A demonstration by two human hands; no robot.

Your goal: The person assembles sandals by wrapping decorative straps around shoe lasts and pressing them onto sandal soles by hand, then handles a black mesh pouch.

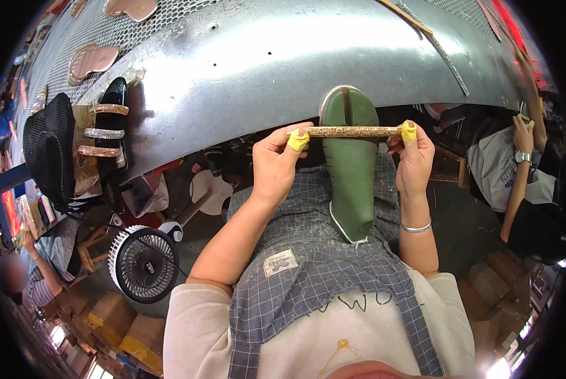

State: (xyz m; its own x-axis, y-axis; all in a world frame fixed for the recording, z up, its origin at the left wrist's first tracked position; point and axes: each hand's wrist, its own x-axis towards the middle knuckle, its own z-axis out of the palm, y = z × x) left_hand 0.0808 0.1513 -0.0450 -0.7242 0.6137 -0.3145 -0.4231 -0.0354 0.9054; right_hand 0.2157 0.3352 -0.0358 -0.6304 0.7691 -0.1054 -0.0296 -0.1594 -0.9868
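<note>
Worker's own hands: two, comprising one left hand [275, 165] and one right hand [414, 165]. Yellow finger wraps [298, 139]: two, one per hand. Glittery strip [352, 131]: one. Green shoe last [352, 180]: one. From where I stand, decorated bands [104, 134] in the row at left: three. Pink sandal soles [100, 62]: at least two. Fan [145, 265]: one. Silver bracelet [416, 228]: one. Co-workers [494, 161]: at least two. Cartons [145, 335]: several, overlapping, exact count indeterminable.

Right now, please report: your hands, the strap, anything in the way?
Left hand, right hand: pinching opposite ends of strap. Strap straight across green form; contact unclear. Fan left, clear of hands.
</note>
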